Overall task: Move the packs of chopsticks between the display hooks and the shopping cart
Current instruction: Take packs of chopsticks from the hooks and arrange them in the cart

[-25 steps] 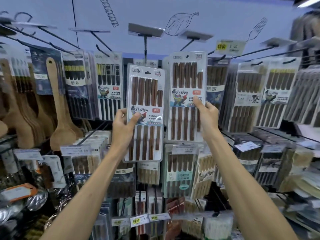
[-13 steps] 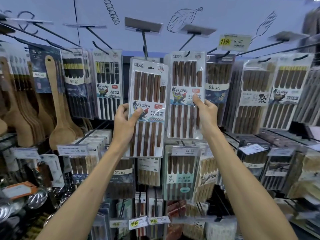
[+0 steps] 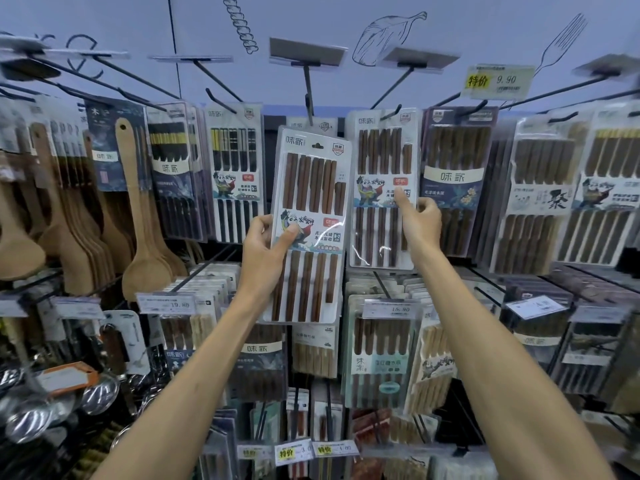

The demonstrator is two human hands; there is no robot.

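- Head view showed the left hand with its fingers clamped round the lower left edge of a pack of chopsticks. The pack was held upright, free in front of the display, with its hanging hole just below the tip of the middle hook.
- The right hand pinched the right edge of a second pack, thumb on the front. That pack's top sat at the neighbouring hook and looked threaded onto it, though I could not be sure.
- By my judgement, the work was in the middle of one exchange at the hooks. One pack was off its hook and one was at a hook. Whether the free pack was going up or coming away could not be told.
- The shopping cart was out of view, so what it held was unknown.
- The brand "味家" was printed at the top of both packs and on several packs nearby.
- A yellow price tag far right read "特价 9.90". A white tag lower left read "19.80" and another tag read "15.90". Smaller print was too fine to read.
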